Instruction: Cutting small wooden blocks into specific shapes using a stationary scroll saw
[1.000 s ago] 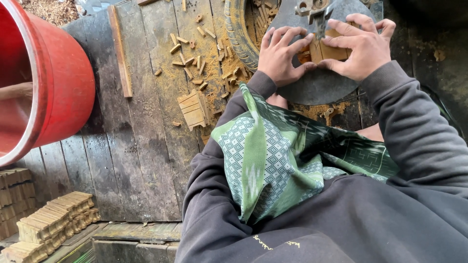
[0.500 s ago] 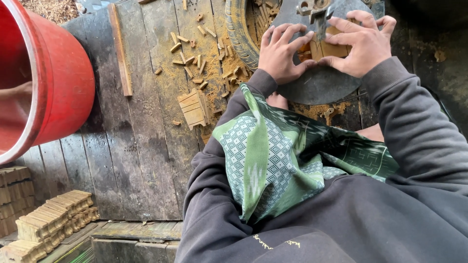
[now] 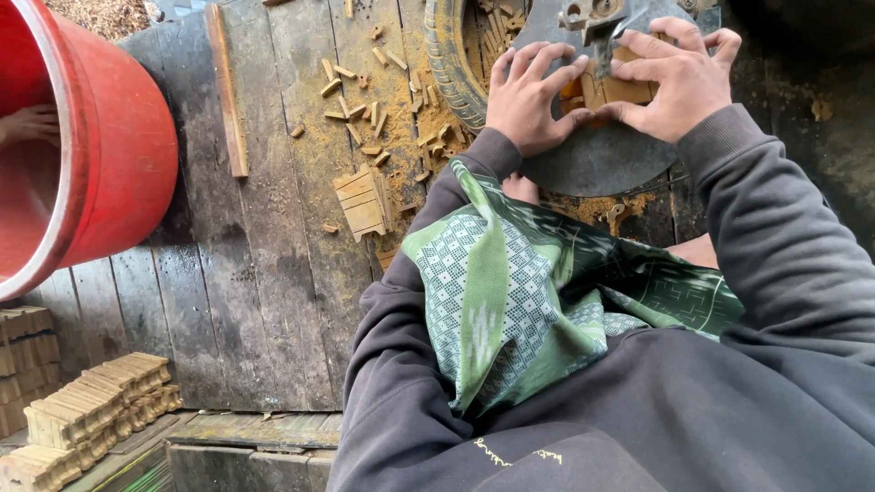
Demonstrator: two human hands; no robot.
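While left hand [image 3: 527,102], right hand [image 3: 676,80] press wood block [image 3: 612,91]; block mostly hidden.
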